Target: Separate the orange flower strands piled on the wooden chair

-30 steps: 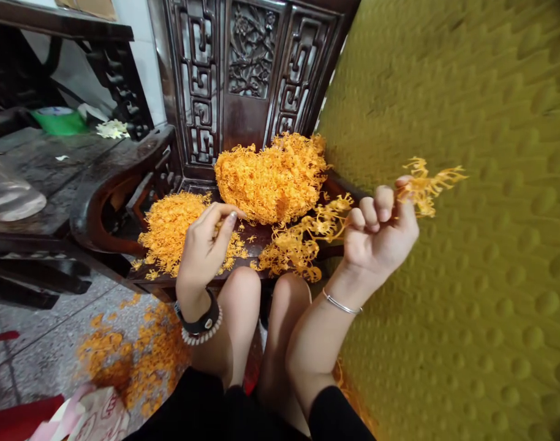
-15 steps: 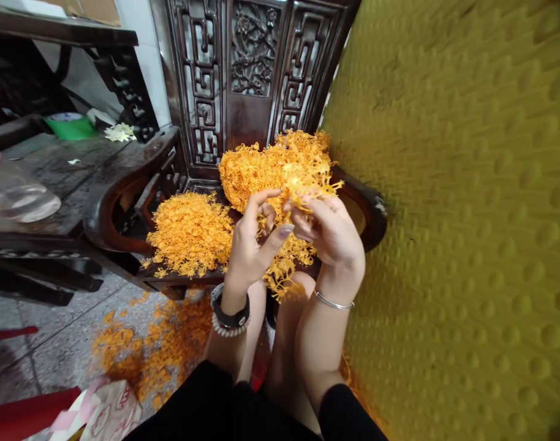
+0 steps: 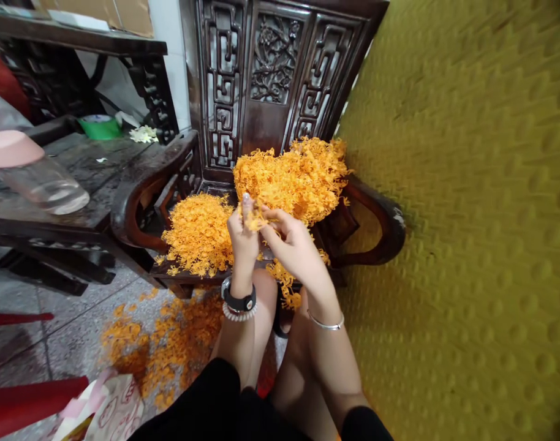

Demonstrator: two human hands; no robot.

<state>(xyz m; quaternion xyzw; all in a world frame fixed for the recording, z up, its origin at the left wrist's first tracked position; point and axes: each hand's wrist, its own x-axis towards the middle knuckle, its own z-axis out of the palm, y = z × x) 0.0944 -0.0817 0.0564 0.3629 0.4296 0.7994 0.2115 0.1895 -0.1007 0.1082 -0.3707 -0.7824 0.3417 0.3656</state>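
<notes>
My left hand (image 3: 242, 242) is closed with its thumb up, pinching a small orange branching plastic piece (image 3: 253, 219). From the right, my right hand (image 3: 295, 244) meets it, its fingertips closed on the same piece. Just behind the hands lies a large heap of orange plastic pieces (image 3: 293, 174) on the seat of a dark carved wooden chair (image 3: 273, 122). A smaller heap of like pieces (image 3: 200, 236) sits left of my left hand. Some pieces (image 3: 287, 285) hang over the seat's front edge by my knees. The exact shape of the held piece is blurred.
Orange pieces (image 3: 170, 334) are scattered on the floor. At left a dark wooden bench (image 3: 100, 174) bears a clear bottle with a pink lid (image 3: 45, 177) and green tape (image 3: 100, 127). A yellow dimpled sheet (image 3: 468, 214) stands along the right. A printed bag (image 3: 119, 407) lies low left.
My hands have moved from in front of the large heap to lower left and come together on the small piece. My left hand has closed. The view has shifted left.
</notes>
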